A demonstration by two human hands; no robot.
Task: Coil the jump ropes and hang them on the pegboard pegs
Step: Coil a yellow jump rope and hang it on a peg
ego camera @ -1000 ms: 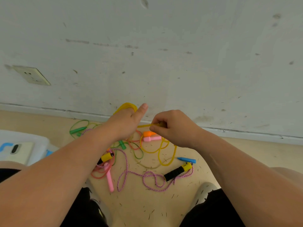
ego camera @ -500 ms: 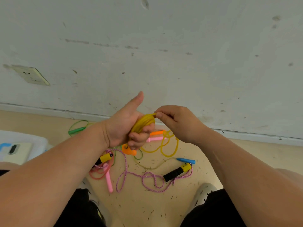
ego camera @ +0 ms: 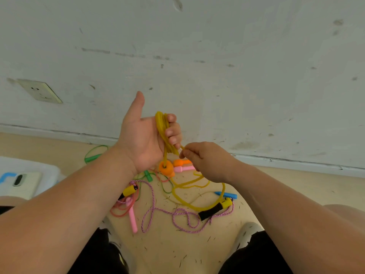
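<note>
Left hand (ego camera: 142,143) turned palm-up since half a second ago, fingers curled round yellow jump rope (ego camera: 162,129) coils, orange handle (ego camera: 165,168) dangling below, while right hand (ego camera: 207,161) dropped lower, pinching the loose strand, rest trailing on floor (ego camera: 167,250) near black-and-yellow handle (ego camera: 212,210).

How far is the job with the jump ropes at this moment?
Done: a few loops of the yellow rope lie wound in the left hand. In hand: the right hand pinches its loose part. Left: the rest of it on the floor, the green rope and purple rope; nothing hangs, no pegboard shows.
</note>
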